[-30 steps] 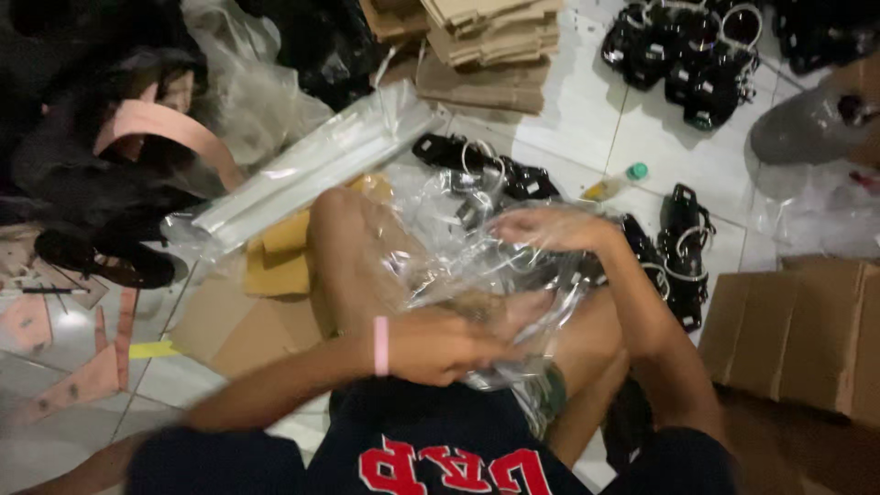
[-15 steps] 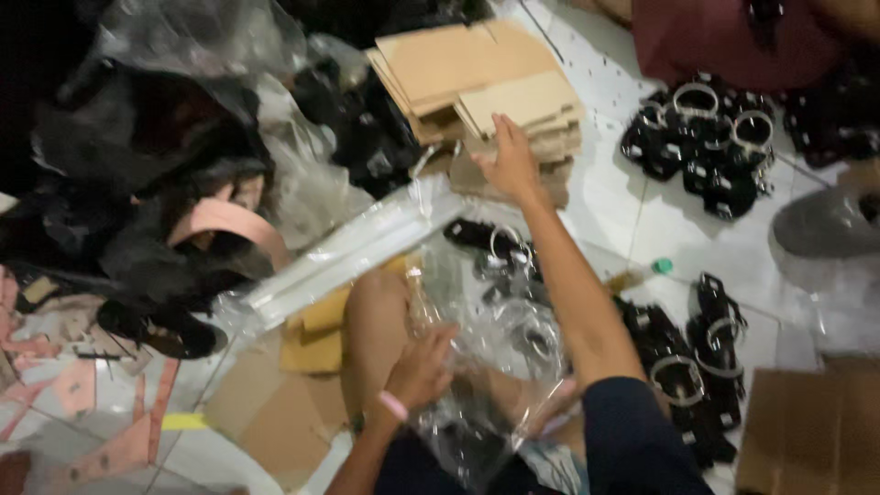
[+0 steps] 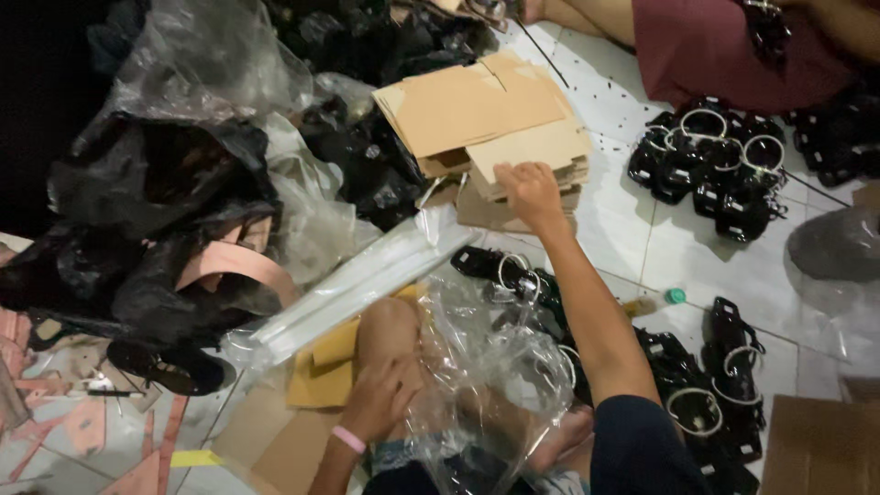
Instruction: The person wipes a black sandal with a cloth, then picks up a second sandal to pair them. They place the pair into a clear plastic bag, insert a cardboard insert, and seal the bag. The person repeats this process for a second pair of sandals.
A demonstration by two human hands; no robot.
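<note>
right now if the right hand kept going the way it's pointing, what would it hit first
The right hand reaches up and away, fingertips already at the stack of flat cardboard pieces. That stack comes first, most likely its lower sheets; whether the fingers already touch them is hard to tell.

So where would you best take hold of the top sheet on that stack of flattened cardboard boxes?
Probably by its near edge, where the right hand already rests. The flattened cardboard boxes lie flat and fanned, so the top sheet's near edge overhangs those below, leaving room for fingers beneath. Come from the person's side, thumb on top; the far side is crowded by black bags.
</note>
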